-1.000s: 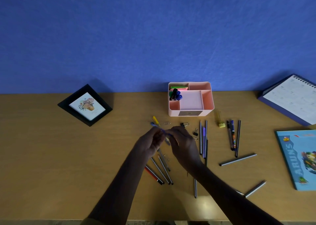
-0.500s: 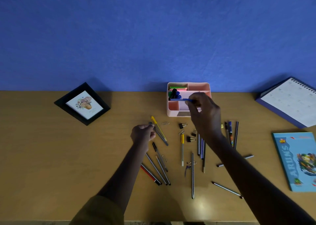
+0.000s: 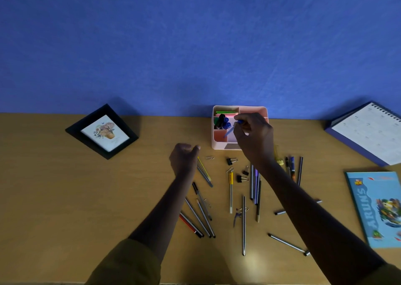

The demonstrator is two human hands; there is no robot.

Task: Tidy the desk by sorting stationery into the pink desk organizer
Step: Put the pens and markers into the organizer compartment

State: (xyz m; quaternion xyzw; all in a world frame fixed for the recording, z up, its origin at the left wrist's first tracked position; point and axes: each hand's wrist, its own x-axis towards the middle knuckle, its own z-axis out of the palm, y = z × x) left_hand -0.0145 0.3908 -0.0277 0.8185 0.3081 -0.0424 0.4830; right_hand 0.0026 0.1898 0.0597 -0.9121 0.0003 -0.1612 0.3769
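Over the pink desk organizer [image 3: 263,111], right hand [image 3: 253,141], fingertips pinched on the upper end of a blue pen [image 3: 229,131]; pen slanted, lower tip down inside the organizer, at the middle tray or the small front-left pocket, hard to say which; back-left pocket holding markers [image 3: 223,121] upright, green and pink sticky notes [image 3: 225,112] behind them.

Left hand [image 3: 183,158] curled above the worktop [image 3: 65,198], at the far end of a yellow pen [image 3: 204,169]; a sliver of yellow by the thumb, but gripped or merely covered, impossible to tell.

Scattered nearer the body: pencils [image 3: 243,226], black binder clips [image 3: 229,161], a paper clip [image 3: 209,158].

As for handling, by the look of it: light, stiff, smooth barrel, apt to roll or slip in a loose pinch; best taken near the middle for carrying, near the top end for lowering upright into a pocket; little fear of damage on release; some chance of tipping out if let go at a slant.
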